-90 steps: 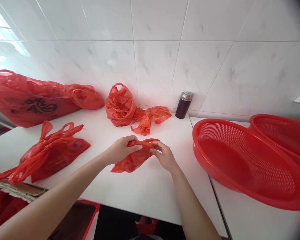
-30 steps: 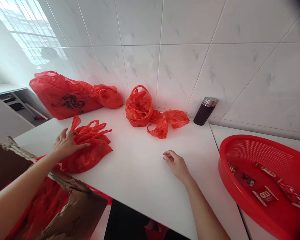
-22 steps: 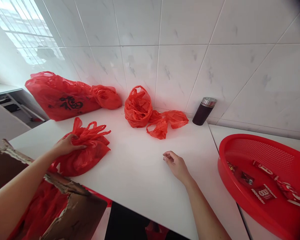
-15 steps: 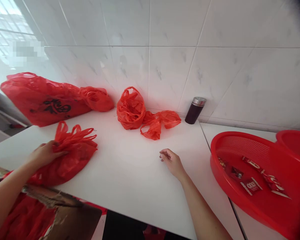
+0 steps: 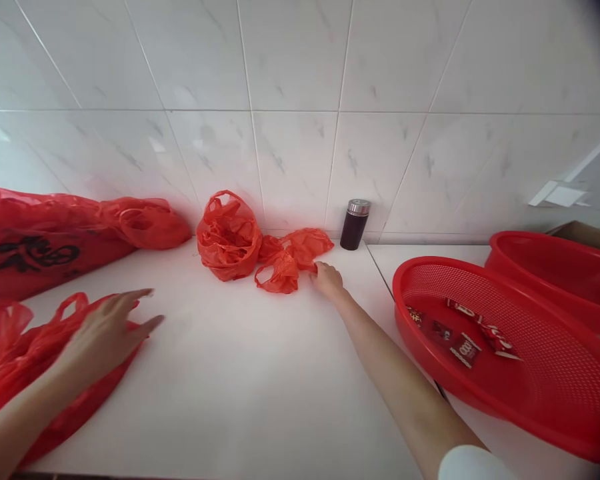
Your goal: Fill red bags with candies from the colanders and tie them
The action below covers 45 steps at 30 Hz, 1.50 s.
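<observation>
My right hand (image 5: 327,280) pinches the right edge of a crumpled red plastic bag (image 5: 307,247), which lies flattened on the white table near the wall. My left hand (image 5: 113,327) is spread, thumb apart from the fingers, over a filled red plastic bag (image 5: 55,373) at the table's left front; whether it touches that bag I cannot tell. Just left of the crumpled bag stands another red bag (image 5: 230,240), with its handle loop up and bunched plastic inside it.
At the back left rest a big red bag with black lettering (image 5: 40,257) and a bundled red bag (image 5: 153,223). A dark flask (image 5: 355,225) with a silver lid stands by the wall. On the right, a red basket (image 5: 545,327) holds several small packets; another red basket (image 5: 555,267) is behind.
My right hand has reached forward and taken hold of the crumpled bag's edge. My left hand has let go of the filled bag and opened. The view has turned right.
</observation>
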Each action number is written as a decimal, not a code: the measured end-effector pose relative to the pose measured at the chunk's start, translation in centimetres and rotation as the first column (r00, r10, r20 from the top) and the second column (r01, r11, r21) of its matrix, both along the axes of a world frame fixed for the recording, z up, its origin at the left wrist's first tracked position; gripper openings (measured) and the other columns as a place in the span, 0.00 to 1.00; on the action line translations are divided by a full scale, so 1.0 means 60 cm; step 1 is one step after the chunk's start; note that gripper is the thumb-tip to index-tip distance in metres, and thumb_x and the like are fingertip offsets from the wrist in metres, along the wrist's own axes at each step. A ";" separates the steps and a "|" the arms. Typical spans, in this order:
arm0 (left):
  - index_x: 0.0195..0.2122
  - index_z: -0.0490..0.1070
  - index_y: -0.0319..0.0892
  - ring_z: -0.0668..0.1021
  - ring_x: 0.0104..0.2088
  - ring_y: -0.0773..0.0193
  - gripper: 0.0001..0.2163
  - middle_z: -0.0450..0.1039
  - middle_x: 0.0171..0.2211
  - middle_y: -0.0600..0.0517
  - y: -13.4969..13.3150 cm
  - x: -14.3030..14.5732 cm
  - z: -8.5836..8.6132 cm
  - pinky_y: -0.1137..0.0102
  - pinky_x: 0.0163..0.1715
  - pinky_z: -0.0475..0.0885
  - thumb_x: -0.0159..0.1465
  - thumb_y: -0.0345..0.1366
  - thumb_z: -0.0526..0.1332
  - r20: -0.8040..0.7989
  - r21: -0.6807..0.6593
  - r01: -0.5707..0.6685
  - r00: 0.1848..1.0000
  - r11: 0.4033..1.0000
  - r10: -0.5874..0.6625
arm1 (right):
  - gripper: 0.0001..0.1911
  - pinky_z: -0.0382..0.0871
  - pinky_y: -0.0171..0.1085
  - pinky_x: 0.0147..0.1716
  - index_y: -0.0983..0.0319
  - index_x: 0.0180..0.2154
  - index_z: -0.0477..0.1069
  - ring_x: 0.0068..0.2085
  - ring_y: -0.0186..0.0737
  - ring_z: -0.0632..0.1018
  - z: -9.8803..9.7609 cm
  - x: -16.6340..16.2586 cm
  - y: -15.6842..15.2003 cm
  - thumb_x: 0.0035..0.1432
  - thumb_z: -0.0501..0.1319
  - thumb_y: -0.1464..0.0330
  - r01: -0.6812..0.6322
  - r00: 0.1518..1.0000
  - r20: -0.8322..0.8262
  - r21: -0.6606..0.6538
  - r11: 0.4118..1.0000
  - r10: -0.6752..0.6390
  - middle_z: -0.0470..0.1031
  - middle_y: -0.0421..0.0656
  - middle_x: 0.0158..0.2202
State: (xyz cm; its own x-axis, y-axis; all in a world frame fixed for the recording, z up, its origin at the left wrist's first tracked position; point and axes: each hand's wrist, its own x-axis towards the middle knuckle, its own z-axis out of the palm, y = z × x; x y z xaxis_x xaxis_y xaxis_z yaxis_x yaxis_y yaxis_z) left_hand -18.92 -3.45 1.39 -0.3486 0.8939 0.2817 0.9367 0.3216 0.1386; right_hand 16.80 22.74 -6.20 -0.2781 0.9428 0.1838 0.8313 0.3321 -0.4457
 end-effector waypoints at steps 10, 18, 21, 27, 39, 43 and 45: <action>0.61 0.63 0.52 0.67 0.60 0.46 0.26 0.63 0.63 0.45 0.185 0.327 -0.087 0.51 0.55 0.64 0.60 0.44 0.60 0.238 -0.208 0.548 0.832 0.810 -0.501 | 0.07 0.59 0.35 0.28 0.57 0.37 0.73 0.34 0.42 0.77 -0.008 0.104 -0.160 0.60 0.57 0.66 -0.030 0.999 0.015 -0.061 0.998 0.031 0.78 0.43 0.33; 0.61 0.62 0.47 0.58 0.64 0.36 0.22 0.55 0.66 0.42 0.229 0.401 -0.065 0.36 0.56 0.53 0.68 0.43 0.46 0.168 -0.062 0.272 0.951 0.960 -0.259 | 0.15 0.63 0.34 0.36 0.56 0.47 0.73 0.38 0.41 0.77 0.005 0.192 -0.361 0.60 0.55 0.68 -0.191 0.980 -0.107 -0.251 0.949 0.169 0.79 0.43 0.38; 0.61 0.62 0.54 0.49 0.67 0.40 0.23 0.49 0.69 0.50 0.163 0.434 -0.079 0.40 0.61 0.46 0.64 0.44 0.56 0.119 -0.009 0.499 0.861 0.866 -0.495 | 0.16 0.63 0.34 0.38 0.55 0.45 0.74 0.38 0.40 0.77 0.011 0.221 -0.400 0.60 0.53 0.72 -0.238 0.969 -0.139 -0.321 0.917 0.203 0.79 0.41 0.37; 0.47 0.74 0.52 0.66 0.60 0.49 0.12 0.70 0.58 0.51 0.118 0.447 -0.154 0.47 0.61 0.53 0.63 0.36 0.58 0.226 0.034 0.643 0.741 0.765 -0.633 | 0.16 0.63 0.37 0.43 0.58 0.34 0.75 0.37 0.39 0.73 0.039 0.265 -0.432 0.54 0.54 0.80 -0.294 0.956 -0.060 -0.242 0.925 0.288 0.75 0.40 0.33; 0.32 0.68 0.46 0.71 0.27 0.64 0.15 0.70 0.27 0.55 0.019 0.415 -0.044 0.70 0.30 0.66 0.66 0.49 0.51 0.684 0.110 0.373 0.644 0.921 -0.343 | 0.15 0.68 0.42 0.49 0.56 0.49 0.71 0.50 0.43 0.73 0.156 0.340 -0.489 0.62 0.57 0.73 -0.201 0.970 -0.087 0.232 0.952 0.226 0.73 0.46 0.48; 0.28 0.64 0.43 0.68 0.30 0.67 0.17 0.64 0.27 0.56 -0.008 0.449 0.007 0.73 0.33 0.66 0.66 0.50 0.53 0.934 0.202 0.405 0.193 0.892 -0.299 | 0.12 0.71 0.33 0.41 0.58 0.46 0.70 0.39 0.34 0.76 0.176 0.244 -0.495 0.64 0.55 0.75 -0.383 0.855 -0.301 0.180 0.906 0.421 0.77 0.41 0.38; 0.26 0.62 0.42 0.67 0.28 0.69 0.17 0.63 0.26 0.56 -0.015 0.455 0.013 0.74 0.32 0.66 0.67 0.49 0.54 0.964 0.233 0.396 0.026 0.888 -0.264 | 0.15 0.71 0.33 0.41 0.59 0.49 0.70 0.40 0.35 0.77 0.159 0.198 -0.483 0.64 0.52 0.76 -0.467 0.819 -0.300 0.144 0.872 0.489 0.78 0.42 0.40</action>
State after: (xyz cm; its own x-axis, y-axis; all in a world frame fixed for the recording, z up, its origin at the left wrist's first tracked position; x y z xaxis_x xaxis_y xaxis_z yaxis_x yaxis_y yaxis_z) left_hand 8.37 -4.36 2.18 0.0867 0.9920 -0.0920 0.0247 0.0902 0.9956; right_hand 28.68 -6.25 3.34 -0.6074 0.6907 0.3924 0.3777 0.6857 -0.6222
